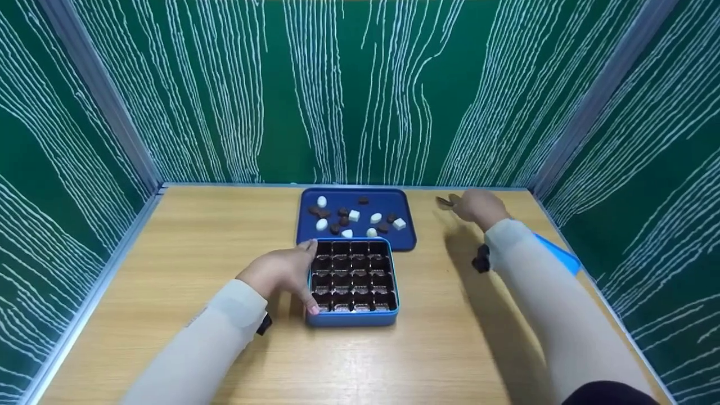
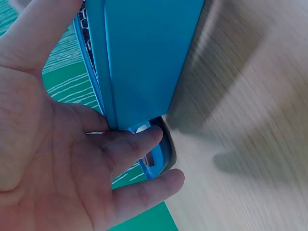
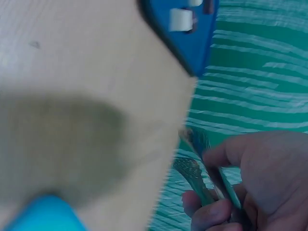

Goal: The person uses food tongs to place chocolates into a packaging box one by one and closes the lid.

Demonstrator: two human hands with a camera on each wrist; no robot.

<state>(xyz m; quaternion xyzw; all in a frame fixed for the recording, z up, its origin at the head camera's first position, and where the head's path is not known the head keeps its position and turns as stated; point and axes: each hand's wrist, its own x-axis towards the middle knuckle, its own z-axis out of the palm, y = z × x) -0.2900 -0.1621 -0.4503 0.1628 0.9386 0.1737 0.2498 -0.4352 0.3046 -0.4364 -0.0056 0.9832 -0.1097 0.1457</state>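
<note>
Found box (image 1: 352,320) just at tray's (image 1: 388,200) six o'clock, gripped along nine o'clock side by left hand (image 1: 281,273). Found tongs (image 1: 444,203), towards box's two o'clock, pinched in right hand (image 1: 481,208). Judged liable to drop rounded sweets (image 1: 354,215) through loose tong pressure, or skew box through slack left grip. Counted one box, sixteen compartments (image 1: 360,278), one tray, one tongs, one apparent lid (image 1: 559,257) at three o'clock, seven white sweets (image 1: 376,218); could not tally brown sweets (image 1: 383,227).

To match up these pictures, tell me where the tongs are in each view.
Head: tongs right of centre, in the right grip, near the table's far edge.
Left wrist: not in it.
Right wrist: lower right, tips toward upper left.
Shared landmark: the white-streaked green wall.
</note>
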